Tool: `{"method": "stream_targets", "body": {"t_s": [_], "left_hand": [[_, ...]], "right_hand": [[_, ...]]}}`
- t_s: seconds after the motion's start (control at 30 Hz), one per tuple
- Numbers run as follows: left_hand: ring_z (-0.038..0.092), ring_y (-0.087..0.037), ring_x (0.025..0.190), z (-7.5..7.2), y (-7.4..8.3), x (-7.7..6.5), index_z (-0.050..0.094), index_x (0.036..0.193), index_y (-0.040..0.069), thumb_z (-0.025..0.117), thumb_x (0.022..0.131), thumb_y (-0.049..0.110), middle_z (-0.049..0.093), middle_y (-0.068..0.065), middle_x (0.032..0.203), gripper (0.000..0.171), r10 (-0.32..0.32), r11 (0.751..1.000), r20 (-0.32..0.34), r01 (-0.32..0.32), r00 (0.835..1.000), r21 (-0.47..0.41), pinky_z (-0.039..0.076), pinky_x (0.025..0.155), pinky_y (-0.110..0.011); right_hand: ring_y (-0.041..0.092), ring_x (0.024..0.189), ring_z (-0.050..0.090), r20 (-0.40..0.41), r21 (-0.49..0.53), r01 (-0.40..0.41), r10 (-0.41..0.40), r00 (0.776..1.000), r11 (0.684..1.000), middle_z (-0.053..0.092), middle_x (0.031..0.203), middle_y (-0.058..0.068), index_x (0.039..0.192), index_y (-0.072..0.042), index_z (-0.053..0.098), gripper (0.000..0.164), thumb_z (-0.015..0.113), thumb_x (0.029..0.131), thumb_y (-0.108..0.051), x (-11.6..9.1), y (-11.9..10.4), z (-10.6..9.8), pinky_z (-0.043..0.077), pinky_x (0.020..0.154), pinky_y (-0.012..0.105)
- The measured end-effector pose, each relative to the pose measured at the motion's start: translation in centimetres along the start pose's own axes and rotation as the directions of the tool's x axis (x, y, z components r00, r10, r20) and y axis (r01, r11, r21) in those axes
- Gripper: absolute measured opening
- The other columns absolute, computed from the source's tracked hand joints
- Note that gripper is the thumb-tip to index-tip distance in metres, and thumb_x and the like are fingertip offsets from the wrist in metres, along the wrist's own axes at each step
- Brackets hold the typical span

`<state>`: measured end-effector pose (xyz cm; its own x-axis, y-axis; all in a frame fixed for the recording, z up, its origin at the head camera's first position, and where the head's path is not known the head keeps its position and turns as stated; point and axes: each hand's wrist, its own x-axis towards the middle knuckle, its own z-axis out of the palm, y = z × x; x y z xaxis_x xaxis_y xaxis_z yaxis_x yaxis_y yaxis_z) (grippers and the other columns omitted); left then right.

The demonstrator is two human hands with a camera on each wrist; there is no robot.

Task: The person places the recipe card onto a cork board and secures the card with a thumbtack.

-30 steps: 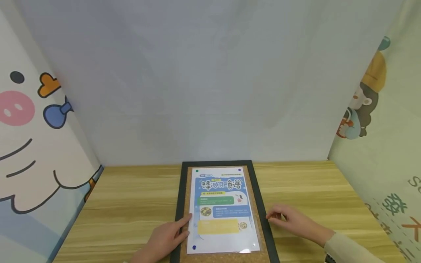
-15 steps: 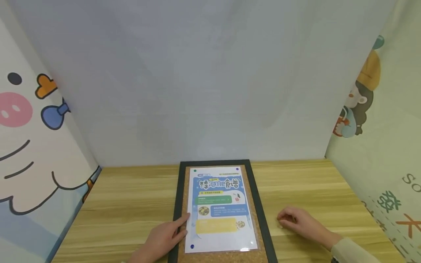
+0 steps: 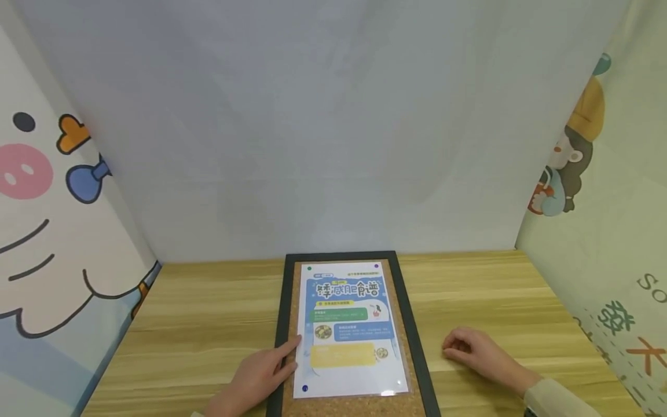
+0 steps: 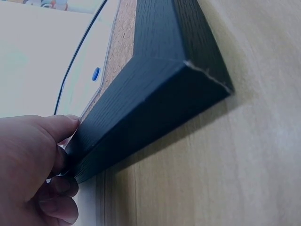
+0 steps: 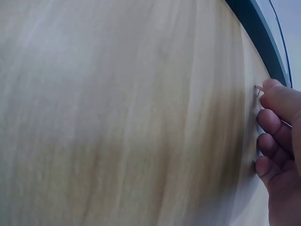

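Observation:
A laminated sheet [image 3: 344,376] with colourful print lies on a black-framed corkboard [image 3: 375,404]. A green pushpin [image 3: 310,268] and a purple pushpin [image 3: 376,266] mark its top corners, a blue pushpin [image 3: 304,388] its lower left. My left hand [image 3: 255,379] rests over the board's left frame, index finger and thumb tips at the sheet's edge; the other fingers curl beside the frame [image 4: 131,108]. To the right of the board, my right hand [image 3: 479,353] pinches a small pin [image 5: 258,88] between thumb and index finger. Its thin tip shows in the right wrist view; the rest is hidden.
The board stands on a wood-grain table [image 3: 203,324]. A pale grey cloth [image 3: 333,145] hangs behind it. Cartoon-printed panels stand at the left [image 3: 52,243] and right [image 3: 615,243] sides.
My right hand has moved away from the board's right frame, a short way to the right over the table. The left hand stays on the left frame. The head view has shifted slightly.

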<state>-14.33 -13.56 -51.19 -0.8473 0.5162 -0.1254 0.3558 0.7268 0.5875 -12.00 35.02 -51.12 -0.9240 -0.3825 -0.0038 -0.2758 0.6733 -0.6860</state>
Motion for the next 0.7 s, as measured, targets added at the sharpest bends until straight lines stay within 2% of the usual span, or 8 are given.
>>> {"method": "stream_targets", "body": {"t_s": [0.2, 0.7], "left_hand": [[0.038, -0.006, 0.053, -0.01, -0.01, -0.18, 0.058, 0.149, 0.008, 0.067, 0.103, 0.031, 0.045, 0.009, 0.063, 0.052, 0.007, 1.0, -0.009, -0.007, 1.0, 0.008, 0.032, 0.052, -0.027], [0.037, -0.005, 0.052, 0.14, -0.21, 0.18, 0.057, 0.149, 0.008, 0.066, 0.103, 0.03, 0.043, 0.01, 0.061, 0.052, 0.015, 1.0, -0.003, -0.015, 1.0, 0.006, 0.032, 0.052, -0.026]], "right_hand": [[-0.002, 0.078, 0.055, -0.031, -0.018, 0.019, -0.02, 0.999, 1.0, 0.065, 0.091, -0.015, 0.095, -0.02, 0.071, 0.005, 0.073, 0.099, -0.017, -0.16, -0.17, 0.27, 0.05, 0.067, 0.024], [-0.001, 0.08, 0.057, -0.074, -0.028, 0.047, -0.049, 0.996, 0.998, 0.067, 0.091, -0.014, 0.095, -0.022, 0.074, 0.005, 0.073, 0.099, -0.018, 0.21, -0.06, 0.51, 0.051, 0.068, 0.025]]}}
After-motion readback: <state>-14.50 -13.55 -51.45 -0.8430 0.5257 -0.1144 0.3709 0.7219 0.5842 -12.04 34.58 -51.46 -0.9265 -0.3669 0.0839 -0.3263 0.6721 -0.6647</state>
